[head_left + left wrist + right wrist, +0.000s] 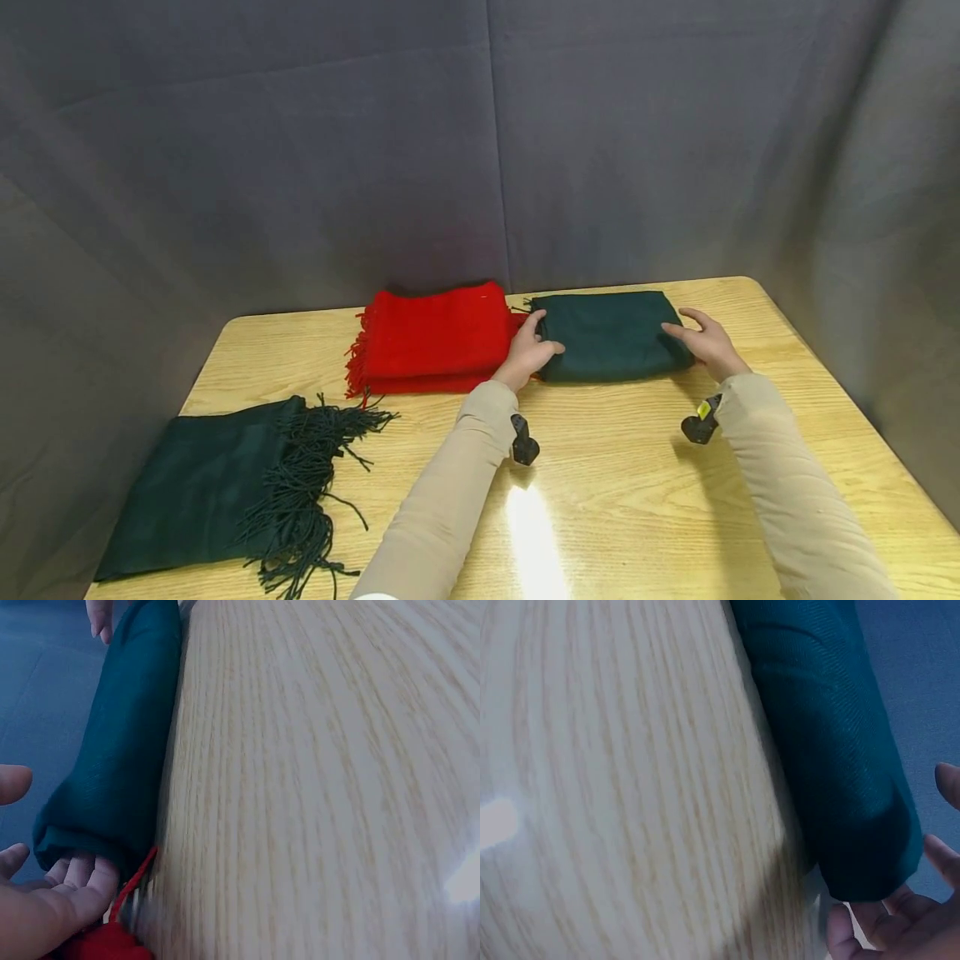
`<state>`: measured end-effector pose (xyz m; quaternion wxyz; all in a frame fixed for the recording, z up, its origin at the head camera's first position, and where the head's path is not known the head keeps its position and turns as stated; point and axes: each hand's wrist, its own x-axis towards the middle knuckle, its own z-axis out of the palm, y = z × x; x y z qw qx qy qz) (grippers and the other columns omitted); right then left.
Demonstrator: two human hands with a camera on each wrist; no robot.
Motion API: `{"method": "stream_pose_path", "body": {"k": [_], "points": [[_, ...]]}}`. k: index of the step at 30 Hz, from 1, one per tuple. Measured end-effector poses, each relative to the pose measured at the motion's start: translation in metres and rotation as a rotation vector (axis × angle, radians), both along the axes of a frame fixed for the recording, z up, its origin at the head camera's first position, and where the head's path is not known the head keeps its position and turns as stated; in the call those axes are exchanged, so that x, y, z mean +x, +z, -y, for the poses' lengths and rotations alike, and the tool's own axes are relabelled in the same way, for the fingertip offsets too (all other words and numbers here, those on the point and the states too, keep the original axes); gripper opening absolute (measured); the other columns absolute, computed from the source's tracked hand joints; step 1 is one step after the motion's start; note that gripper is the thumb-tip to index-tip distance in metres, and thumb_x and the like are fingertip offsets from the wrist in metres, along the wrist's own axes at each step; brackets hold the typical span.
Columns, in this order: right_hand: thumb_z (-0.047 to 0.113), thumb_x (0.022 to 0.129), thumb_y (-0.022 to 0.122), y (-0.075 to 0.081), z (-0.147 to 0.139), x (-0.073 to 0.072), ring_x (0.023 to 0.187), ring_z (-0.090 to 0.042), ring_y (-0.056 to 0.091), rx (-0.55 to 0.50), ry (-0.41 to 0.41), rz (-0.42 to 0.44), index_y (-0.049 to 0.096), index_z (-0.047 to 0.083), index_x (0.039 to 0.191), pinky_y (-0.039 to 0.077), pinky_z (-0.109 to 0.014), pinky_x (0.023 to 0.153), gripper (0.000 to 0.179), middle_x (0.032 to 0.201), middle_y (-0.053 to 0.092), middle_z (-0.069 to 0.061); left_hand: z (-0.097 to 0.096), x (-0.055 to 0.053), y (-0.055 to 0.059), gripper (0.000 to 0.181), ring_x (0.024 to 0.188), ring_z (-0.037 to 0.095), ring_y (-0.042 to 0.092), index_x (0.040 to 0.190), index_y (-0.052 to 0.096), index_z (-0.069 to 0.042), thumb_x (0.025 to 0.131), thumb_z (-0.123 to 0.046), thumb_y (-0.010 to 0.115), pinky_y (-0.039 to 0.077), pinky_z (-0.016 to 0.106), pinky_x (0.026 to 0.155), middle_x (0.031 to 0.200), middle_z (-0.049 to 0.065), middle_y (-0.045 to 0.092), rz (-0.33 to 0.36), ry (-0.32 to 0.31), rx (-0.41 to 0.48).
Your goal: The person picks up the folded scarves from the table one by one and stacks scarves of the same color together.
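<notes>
A folded dark green scarf (611, 333) lies near the back right of the table. At its left end is my left hand (527, 354), whose fingertips slip under the end fold in the left wrist view, with the thumb held apart from the cloth. My right hand (705, 343) is at the opposite end, its fingers (885, 922) touching the underside of the scarf's rounded end. Left of that, a folded red scarf (438, 337) with fringe lies close to my left hand. Part of the red cloth shows beside the green scarf.
Another folded dark green scarf (202, 487), its long fringe spread rightward, lies at the table's front left. Grey curtains (337, 167) surround the back and sides of the wooden table (615, 483). A black wrist device (525, 442) hangs below the left sleeve.
</notes>
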<state>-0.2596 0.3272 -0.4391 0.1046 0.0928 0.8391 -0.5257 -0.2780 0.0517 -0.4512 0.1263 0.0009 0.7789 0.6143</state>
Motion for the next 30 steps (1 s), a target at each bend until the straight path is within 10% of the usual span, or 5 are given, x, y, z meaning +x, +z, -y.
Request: {"method": "stream_pose_path", "body": {"k": [13,30], "points": [[0.041,0.090,0.052,-0.004,0.001,-0.001,0.132,-0.046,0.006,-0.026,0.058,-0.010,0.004,0.009,0.146,0.018,-0.063,0.099,0.080,0.148,-0.005,-0.024,-0.003,-0.002,-0.007,0.074,0.129,0.028,0.030,0.141,0.032,-0.027,0.078,-0.008,0.065,0.036,0.044,0.096,0.143,0.009,0.031,-0.014,-0.003,-0.090],[0.043,0.087,0.058,-0.009,-0.005,0.000,0.132,-0.045,-0.010,-0.047,0.180,0.083,0.000,0.018,0.147,0.009,-0.069,0.095,0.087,0.148,-0.020,-0.014,-0.003,0.004,-0.011,0.068,0.130,0.027,0.027,0.141,0.033,-0.025,0.082,-0.013,0.064,0.032,0.046,0.099,0.146,0.005,0.026,0.027,-0.092,0.023]]}}
